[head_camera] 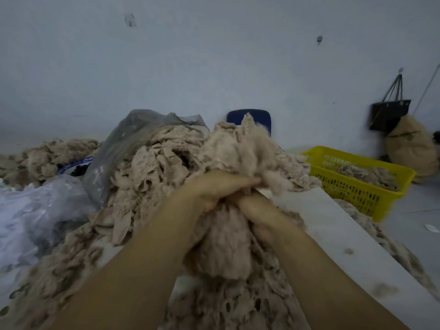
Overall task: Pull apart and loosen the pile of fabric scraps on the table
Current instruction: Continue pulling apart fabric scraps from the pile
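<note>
We see the pile of fabric scraps (152, 177), beige, frayed and full of holes, heaped on the smooth white table (333, 229) around and beyond our fingers. Left of them slumps a crinkled, cloudy plastic bag (133, 134). To their right stands a yellow slotted basket (357, 186). Our left hand (219, 186) and right hand (257, 208) meet, fingers curled tight on one fluffy wad (223, 246) bulging below them.

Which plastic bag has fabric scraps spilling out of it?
The grey translucent bag behind the pile; the crumpled whitish bag at left shows no scraps inside.
</note>
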A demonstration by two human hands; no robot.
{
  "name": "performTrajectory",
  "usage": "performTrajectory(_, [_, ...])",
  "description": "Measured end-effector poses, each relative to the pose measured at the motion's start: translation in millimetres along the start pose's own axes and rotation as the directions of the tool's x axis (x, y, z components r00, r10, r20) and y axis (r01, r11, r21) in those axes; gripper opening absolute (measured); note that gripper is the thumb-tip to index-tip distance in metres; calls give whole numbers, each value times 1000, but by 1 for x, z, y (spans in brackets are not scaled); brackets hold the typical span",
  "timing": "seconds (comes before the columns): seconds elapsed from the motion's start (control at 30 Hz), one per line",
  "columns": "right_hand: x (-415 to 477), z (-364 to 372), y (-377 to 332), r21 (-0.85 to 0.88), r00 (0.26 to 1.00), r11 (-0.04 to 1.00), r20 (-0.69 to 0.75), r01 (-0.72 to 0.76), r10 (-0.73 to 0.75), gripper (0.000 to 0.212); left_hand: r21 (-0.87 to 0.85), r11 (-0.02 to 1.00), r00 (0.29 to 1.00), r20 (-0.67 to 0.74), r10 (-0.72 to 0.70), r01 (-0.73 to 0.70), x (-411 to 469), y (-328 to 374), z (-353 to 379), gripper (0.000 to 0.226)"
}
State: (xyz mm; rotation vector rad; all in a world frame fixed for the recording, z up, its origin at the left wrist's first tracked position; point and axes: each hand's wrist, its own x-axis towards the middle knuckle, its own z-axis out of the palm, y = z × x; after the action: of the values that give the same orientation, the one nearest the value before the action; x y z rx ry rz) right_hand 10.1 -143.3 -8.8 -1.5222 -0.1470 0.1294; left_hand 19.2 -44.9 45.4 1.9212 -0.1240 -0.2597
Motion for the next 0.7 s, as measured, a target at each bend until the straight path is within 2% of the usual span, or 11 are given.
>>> performTrajectory(0.07, [-3,-32,10,332,981,925,119,-184,152,28,134,991,989,142,-44,24,-1,-7,-2,69])
performTrajectory(0.1, [-2,-46,11,349,957,900,218,-260,191,41,139,990,981,193,-34,7,-2,-9,-6,75])
performTrajectory(0.13, [1,-55,9,415,940,854,264,-314,218,29,131,991,972,234,-3,-29,-4,-11,-11,74])
performTrajectory(0.17, [-1,-69,1,388,963,883,150,-265,223,56,147,988,973,232,18,-53,-5,-15,-18,73])
performTrajectory(0.2, [3,-87,-3,471,937,810,182,-349,298,31,161,986,981,191,20,-51,-5,-22,-27,71])
performTrajectory(0.27, [12,-101,-17,733,967,680,-166,-11,195,49,120,992,999,36,38,-42,-6,-38,-43,50])
performTrajectory(0.33, [12,-97,-9,699,874,695,-431,168,223,61,-21,998,962,-269,53,-61,-6,-57,-49,26])
performTrajectory(0.43, [18,-63,22,621,862,781,-431,70,266,65,-13,999,737,-676,26,-48,-8,-82,-53,21])
performTrajectory(0.5, [25,-48,33,512,873,857,-393,-52,288,53,154,985,663,-746,62,80,-8,-102,-56,36])
performTrajectory(0.6, [29,-29,36,251,909,960,-361,-122,210,26,273,932,790,-613,-23,239,-8,-121,-58,60])
performTrajectory(0.7, [29,-1,45,-22,971,982,-157,-187,182,22,212,958,855,-516,-56,190,-6,-120,-50,48])
